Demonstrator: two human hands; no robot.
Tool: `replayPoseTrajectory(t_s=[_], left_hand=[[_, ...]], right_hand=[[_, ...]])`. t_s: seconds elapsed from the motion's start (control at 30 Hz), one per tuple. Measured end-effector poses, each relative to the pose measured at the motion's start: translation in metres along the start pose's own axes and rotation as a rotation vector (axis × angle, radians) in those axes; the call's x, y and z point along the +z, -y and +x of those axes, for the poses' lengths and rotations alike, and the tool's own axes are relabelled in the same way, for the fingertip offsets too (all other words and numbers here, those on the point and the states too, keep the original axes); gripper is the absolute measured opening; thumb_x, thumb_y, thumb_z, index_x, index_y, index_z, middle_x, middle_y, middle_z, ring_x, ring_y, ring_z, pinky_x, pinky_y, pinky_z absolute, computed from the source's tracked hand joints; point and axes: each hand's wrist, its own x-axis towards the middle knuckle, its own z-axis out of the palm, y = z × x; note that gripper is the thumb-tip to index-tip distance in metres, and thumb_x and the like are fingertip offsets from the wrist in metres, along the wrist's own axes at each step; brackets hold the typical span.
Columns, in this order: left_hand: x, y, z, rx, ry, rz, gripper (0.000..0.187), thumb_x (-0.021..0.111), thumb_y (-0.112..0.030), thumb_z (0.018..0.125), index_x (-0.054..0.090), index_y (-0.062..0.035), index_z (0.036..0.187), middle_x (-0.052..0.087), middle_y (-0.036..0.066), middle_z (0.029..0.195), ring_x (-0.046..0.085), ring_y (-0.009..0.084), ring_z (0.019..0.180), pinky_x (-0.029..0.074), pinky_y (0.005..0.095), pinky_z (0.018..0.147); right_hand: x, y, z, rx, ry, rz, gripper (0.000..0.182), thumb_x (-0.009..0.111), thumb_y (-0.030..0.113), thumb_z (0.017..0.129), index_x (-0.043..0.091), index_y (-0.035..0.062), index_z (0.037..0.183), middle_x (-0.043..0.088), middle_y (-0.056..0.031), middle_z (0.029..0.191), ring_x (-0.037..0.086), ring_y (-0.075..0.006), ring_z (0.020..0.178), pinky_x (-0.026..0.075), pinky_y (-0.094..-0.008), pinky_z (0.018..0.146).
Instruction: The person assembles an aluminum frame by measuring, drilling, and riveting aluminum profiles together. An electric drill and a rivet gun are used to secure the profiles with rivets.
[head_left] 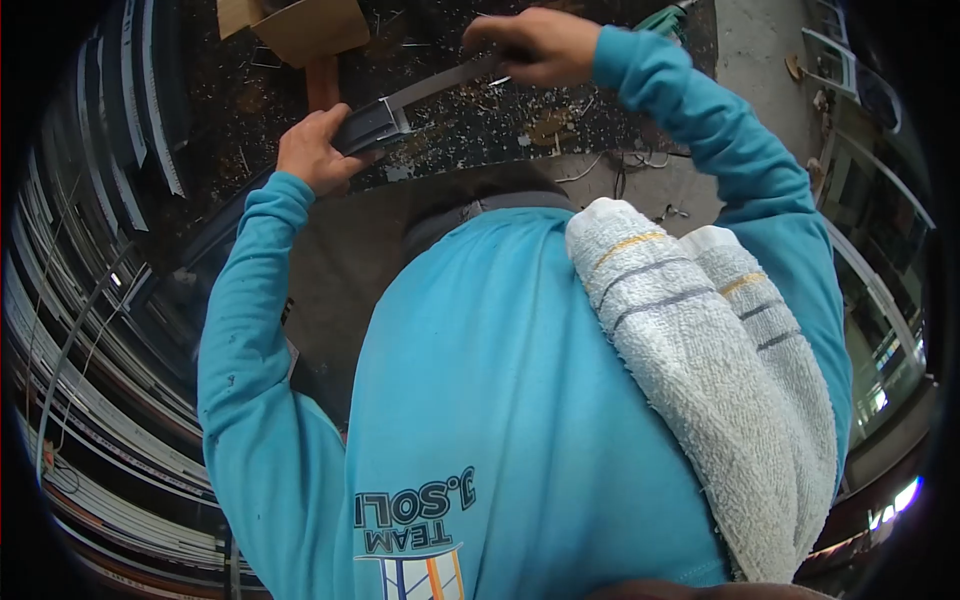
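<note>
My left hand (318, 152) is wrapped round the end of a dark metal profile (368, 126), near the workbench's front edge. A flat dark strip (440, 84) runs from the cut end of the profile up to my right hand (540, 46). The fingers of my right hand are closed round the strip's far end, partly hidden and slightly blurred. Beneath both hands lies the dark workbench (455, 130), scattered with small pale shavings.
An open cardboard box (310, 30) stands at the back of the bench. Long metal profiles (130, 400) are racked on the left. Framed glass panels (850, 200) lean on the right. A green object (665, 20) lies beyond my right wrist.
</note>
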Motion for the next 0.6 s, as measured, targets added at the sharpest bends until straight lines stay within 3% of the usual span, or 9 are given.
replayPoseTrajectory(t_s=[0.1,0.2,0.33,0.43,0.53,0.6], left_hand=[[0.006,-0.002,-0.007,0.0,-0.029,-0.021,0.051,0.078,-0.045,0.067,0.061,-0.0103,0.099,0.063,0.013,0.088,0.062,0.0334,0.086,0.049,0.0436,0.076],[-0.003,-0.003,0.0,-0.031,0.013,0.006,0.049,0.078,-0.044,0.067,0.061,-0.0104,0.098,0.062,0.013,0.087,0.062,0.0339,0.085,0.049,0.0438,0.075],[0.001,0.002,-0.001,0.031,-0.043,0.023,0.048,0.079,-0.04,0.066,0.06,-0.0101,0.099,0.062,0.013,0.086,0.061,0.0348,0.083,0.048,0.043,0.073],[-0.001,-0.003,-0.002,0.008,-0.014,0.008,0.051,0.079,-0.044,0.068,0.061,-0.0108,0.103,0.063,0.015,0.088,0.063,0.0336,0.084,0.05,0.0432,0.075],[0.001,0.001,0.0,-0.027,0.002,-0.012,0.052,0.079,-0.044,0.067,0.061,-0.011,0.104,0.063,0.015,0.089,0.062,0.0343,0.085,0.05,0.0432,0.076],[0.003,0.003,0.0,0.017,-0.067,0.001,0.052,0.079,-0.044,0.068,0.061,-0.0103,0.102,0.063,0.015,0.09,0.062,0.0351,0.086,0.049,0.0436,0.076]], right_hand=[[0.042,0.041,0.022,-0.067,-0.009,0.047,0.024,0.06,0.014,0.084,0.056,0.011,0.107,0.066,-0.0171,0.082,0.063,-0.0403,0.076,0.05,-0.0487,0.069],[0.028,0.039,-0.006,-0.056,0.046,0.053,0.03,0.058,0.001,0.081,0.055,0.0082,0.11,0.065,-0.0162,0.085,0.064,-0.0384,0.081,0.05,-0.0459,0.069],[0.031,0.041,0.021,-0.01,0.122,0.004,0.032,0.057,-0.001,0.079,0.056,0.0092,0.109,0.066,-0.0166,0.087,0.064,-0.0387,0.082,0.05,-0.0438,0.07],[0.035,0.036,0.036,-0.095,0.082,0.065,0.033,0.056,-0.002,0.081,0.055,0.0077,0.112,0.066,-0.0176,0.09,0.064,-0.0365,0.08,0.05,-0.0432,0.07],[0.01,0.031,-0.007,-0.051,0.125,0.18,0.039,0.056,-0.003,0.082,0.053,0.005,0.12,0.066,-0.0189,0.093,0.066,-0.0335,0.083,0.051,-0.0423,0.075],[-0.002,0.01,-0.051,-0.049,-0.064,0.185,0.035,0.056,0.001,0.084,0.056,0.0077,0.119,0.067,-0.014,0.099,0.066,-0.0284,0.09,0.051,-0.039,0.077]])
